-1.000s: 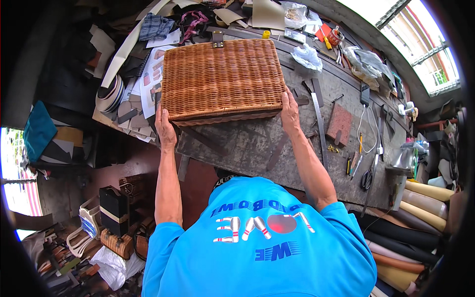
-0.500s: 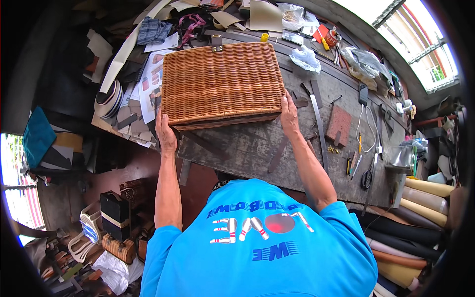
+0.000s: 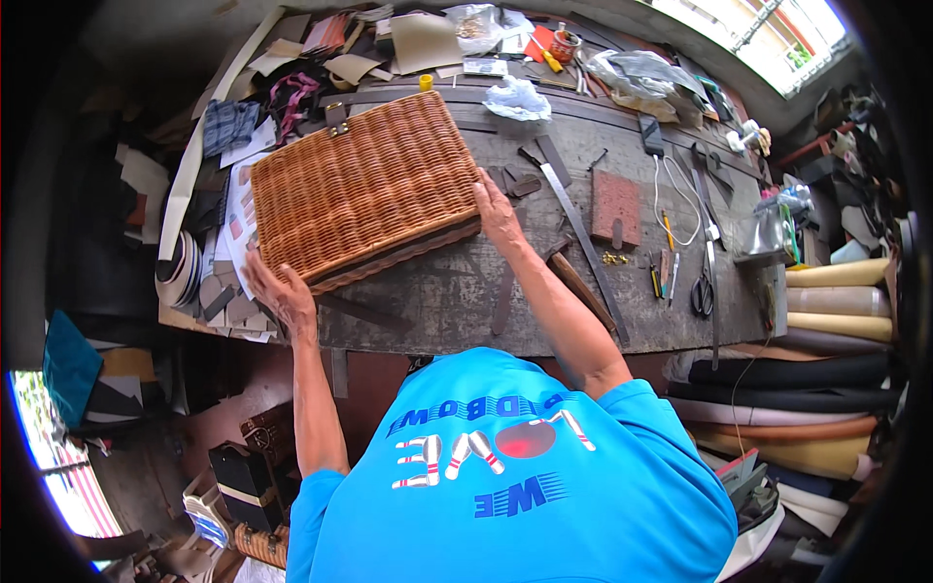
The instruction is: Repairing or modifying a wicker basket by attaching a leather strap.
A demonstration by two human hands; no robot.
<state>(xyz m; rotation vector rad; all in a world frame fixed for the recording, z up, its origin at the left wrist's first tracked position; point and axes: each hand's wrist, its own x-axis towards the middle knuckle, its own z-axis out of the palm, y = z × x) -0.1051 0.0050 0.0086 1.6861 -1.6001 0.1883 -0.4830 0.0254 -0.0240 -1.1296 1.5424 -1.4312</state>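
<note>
The wicker case (image 3: 360, 185) was situated over the left part of the desk (image 3: 437, 306), its woven top facing up and its near edge running obliquely, the right end farther from the person than the left; whether the base bore fully on the surface could not be determined. The left hand (image 3: 282, 291) was at the near left corner with its fingers spread and the thumb apart; firm contact there could not be confirmed. The right hand (image 3: 496, 206) was against the right side near the front corner, its fingers lying close together along the wall; whether any were curled beneath the base could not be told. The case was judged to be bulky but light to moderate in weight, depending on contents that were not visible. The close weave appeared stiff, with slight give in the broad panel and greater rigidity along the rims and corners. Its ribbed surface was likely to offer good friction, although individual strands could snag or crack under a concentrated load. The preferred holding points were the two short sides, low and opposite each other, with palms flat and load shared evenly. The strap with metal clasp (image 3: 336, 119) at the far edge was considered unsuitable for lifting. The metal ruler (image 3: 583, 248) lay well apart, beyond the right hand.
</note>
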